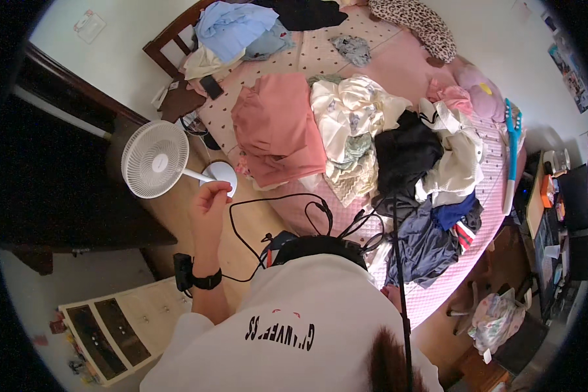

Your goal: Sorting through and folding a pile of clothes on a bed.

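Observation:
My left hand (211, 200) is raised in the air by the bed's near left side. Its fingers are curled in, and nothing shows in them. A black strap (207, 281) with a small black box goes round that wrist. Just beyond the hand is a white fan (155, 159), its round base (221, 175) partly behind my fingertips. Only a sliver of skin, perhaps my right hand (391, 295), shows beside my white shirt at the bed's edge. Its fingers are hidden. On the bed nearby lie a folded pink cloth (277, 127), cream garments (356, 104) and black clothing (406, 150).
Black cables (320, 208) loop from my waist. More clothes lie on the pink bed (398, 39), with a blue and white long-handled tool (513, 150) at its right edge. A drawer cabinet (157, 313) stands lower left; a desk (543, 215) and a chair (496, 320) are at right.

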Action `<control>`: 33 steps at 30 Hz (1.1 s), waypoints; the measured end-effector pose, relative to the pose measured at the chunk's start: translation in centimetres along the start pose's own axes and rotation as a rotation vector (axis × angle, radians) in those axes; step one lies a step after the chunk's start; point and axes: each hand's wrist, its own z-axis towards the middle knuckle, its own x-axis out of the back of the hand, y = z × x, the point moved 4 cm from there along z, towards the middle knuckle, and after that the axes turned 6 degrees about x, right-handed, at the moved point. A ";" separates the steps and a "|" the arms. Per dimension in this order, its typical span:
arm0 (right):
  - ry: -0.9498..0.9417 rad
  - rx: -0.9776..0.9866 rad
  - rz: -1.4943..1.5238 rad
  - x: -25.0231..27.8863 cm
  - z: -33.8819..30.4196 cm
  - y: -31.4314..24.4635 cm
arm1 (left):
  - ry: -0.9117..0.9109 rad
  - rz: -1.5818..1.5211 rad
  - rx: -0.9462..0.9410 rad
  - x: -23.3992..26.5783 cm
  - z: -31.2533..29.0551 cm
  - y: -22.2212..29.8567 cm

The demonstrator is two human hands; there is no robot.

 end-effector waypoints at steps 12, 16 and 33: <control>0.143 -0.045 -0.002 -0.1 -2.9 1.3 | -0.064 0.006 -0.039 -0.8 -0.8 0.6; 0.114 -0.033 -0.090 -3.3 -8.3 -3.4 | 0.007 0.121 0.031 0.3 -2.0 1.1; 0.050 -0.008 -0.136 -2.2 -2.9 -3.0 | 0.087 0.144 0.030 4.9 -3.6 2.1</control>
